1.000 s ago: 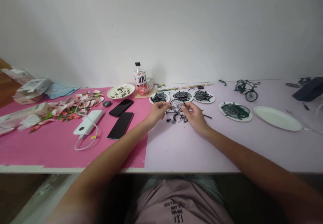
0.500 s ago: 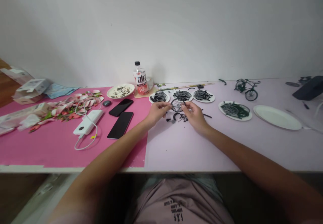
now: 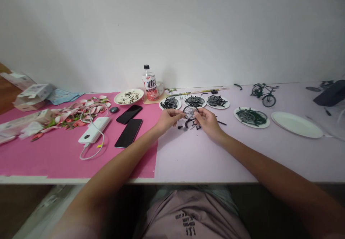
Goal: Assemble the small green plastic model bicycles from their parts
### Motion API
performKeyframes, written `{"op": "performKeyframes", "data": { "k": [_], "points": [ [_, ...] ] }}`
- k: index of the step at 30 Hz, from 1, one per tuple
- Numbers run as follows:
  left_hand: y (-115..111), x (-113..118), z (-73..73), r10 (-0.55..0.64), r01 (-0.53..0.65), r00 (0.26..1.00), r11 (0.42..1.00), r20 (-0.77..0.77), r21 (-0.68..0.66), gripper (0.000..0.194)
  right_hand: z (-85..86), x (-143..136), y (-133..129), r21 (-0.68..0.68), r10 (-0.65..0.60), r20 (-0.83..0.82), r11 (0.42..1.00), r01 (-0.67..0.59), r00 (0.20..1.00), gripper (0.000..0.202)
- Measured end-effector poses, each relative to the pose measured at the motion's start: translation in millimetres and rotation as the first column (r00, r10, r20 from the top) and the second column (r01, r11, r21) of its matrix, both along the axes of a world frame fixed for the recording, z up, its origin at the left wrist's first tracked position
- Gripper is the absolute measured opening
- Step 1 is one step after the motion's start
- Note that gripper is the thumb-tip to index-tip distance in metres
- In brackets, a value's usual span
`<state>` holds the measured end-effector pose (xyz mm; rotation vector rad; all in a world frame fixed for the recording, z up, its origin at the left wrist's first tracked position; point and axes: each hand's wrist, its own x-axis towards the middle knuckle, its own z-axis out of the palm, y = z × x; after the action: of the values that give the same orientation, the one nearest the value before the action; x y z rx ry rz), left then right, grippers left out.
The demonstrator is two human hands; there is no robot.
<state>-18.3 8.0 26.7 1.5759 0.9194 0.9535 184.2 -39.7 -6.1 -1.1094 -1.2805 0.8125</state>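
Holding sm. dark spoked wheel [image 3: 191, 112] up over pale tabletop [image 3: 188, 160], betw. both hands. Pinching its R edge w/ thumb + fingers of R hand [image 3: 208, 122]; likewise gripping its L edge w/ L hand [image 3: 169, 119]. Right below, on tabletop: loose black parts [image 3: 188, 124], partly hidden by hands. Just behind: row of three sm. white plates [image 3: 227, 104], ea. w/ dark bike parts. Off to R: plate w/ green parts [image 3: 240, 122], then bigger oval plate [image 3: 296, 124]; nr. wall, upright model bike [image 3: 261, 94]. Off to L, on pink sheet [image 3: 54, 160]: two black phones [image 3: 128, 133] near ea. other, white power bank [image 3: 94, 130] w/ looped cable, heap of pink petals [image 3: 78, 115]. Behind phones: shallow dish [image 3: 116, 100] w/ white + dark bits, beside bottle [image 3: 150, 84] w/ red-white label. Far L: white boxes [image 3: 35, 95] next to blue packet [image 3: 64, 97].
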Motion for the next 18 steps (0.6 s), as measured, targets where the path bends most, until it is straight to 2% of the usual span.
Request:
{"op": "performKeyframes", "data": {
  "k": [18],
  "points": [
    [1.3,0.1,-4.7,-0.004,0.005,1.0,0.999,-0.027,0.041,0.048,12.1,-1.2,-10.4,-0.059,0.025,0.042,0.998,-0.023,0.999,0.049]
  ]
}}
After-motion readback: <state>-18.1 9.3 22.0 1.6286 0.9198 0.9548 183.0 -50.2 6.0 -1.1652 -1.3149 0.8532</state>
